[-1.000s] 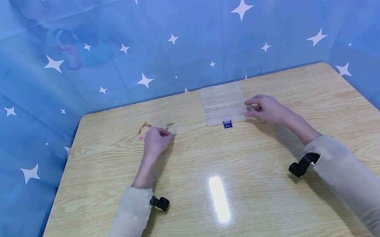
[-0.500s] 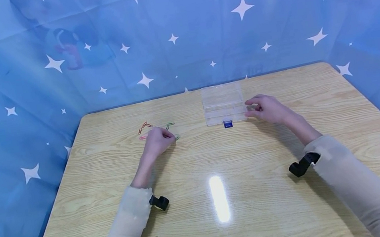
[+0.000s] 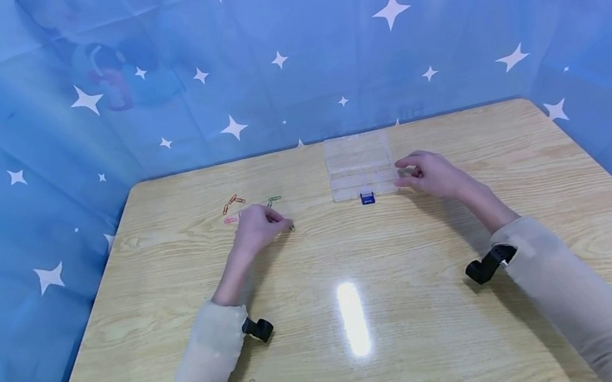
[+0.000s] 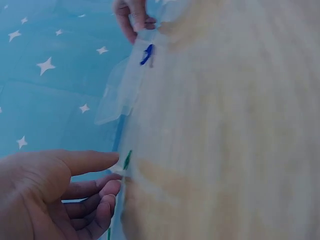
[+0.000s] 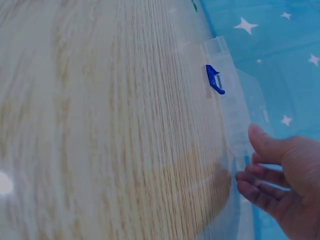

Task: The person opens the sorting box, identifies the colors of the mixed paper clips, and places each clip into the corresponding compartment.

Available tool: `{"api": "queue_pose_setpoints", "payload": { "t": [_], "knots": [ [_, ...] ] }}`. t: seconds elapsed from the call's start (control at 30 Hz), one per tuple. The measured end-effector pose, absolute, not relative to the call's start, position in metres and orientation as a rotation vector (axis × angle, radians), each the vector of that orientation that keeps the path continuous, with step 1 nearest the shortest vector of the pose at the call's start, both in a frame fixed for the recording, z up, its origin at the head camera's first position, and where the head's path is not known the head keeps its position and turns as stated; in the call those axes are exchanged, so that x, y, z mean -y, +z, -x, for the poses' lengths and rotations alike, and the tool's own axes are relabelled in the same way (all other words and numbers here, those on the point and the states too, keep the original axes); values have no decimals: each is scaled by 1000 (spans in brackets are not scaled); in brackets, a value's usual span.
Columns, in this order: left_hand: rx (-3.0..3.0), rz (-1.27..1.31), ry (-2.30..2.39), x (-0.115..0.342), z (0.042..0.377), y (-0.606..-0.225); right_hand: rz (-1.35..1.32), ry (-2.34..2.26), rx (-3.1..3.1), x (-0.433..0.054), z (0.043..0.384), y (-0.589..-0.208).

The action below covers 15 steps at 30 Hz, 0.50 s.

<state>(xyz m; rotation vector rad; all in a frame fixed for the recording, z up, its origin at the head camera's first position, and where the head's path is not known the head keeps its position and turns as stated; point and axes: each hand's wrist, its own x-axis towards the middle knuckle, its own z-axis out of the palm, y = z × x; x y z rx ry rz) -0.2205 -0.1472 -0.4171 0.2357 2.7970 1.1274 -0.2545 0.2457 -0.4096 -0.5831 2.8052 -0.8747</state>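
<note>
My left hand (image 3: 257,227) pinches a green paper clip (image 4: 127,159) between thumb and fingertips, low over the table; in the head view only a bit of the clip shows past the fingers. Just behind lie other green paper clips (image 3: 274,199). A clear plastic box (image 3: 346,193) with a blue latch (image 3: 367,198) stands near the table's back edge, its lid (image 5: 257,95) swung back. At the box's right end is my right hand (image 3: 434,174), its thumb and fingers apart and loosely bent, the fingertips resting against the side.
Red paper clips (image 3: 233,200) and a pink paper clip (image 3: 230,220) lie left of and behind my left hand. The wooden table (image 3: 416,306) ends at a blue curtain (image 3: 261,40) with white stars.
My left hand has shifted a little to the right and nearer, drawing the green paper clip away from the other green ones. The right hand and box have stayed put.
</note>
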Motion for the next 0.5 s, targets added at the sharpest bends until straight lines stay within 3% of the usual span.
{"api": "queue_pose_setpoints", "payload": {
  "t": [0.5],
  "knots": [
    [-2725, -294, 1077, 143, 219, -410, 576, -868, -2803, -245, 255, -408]
  ]
}}
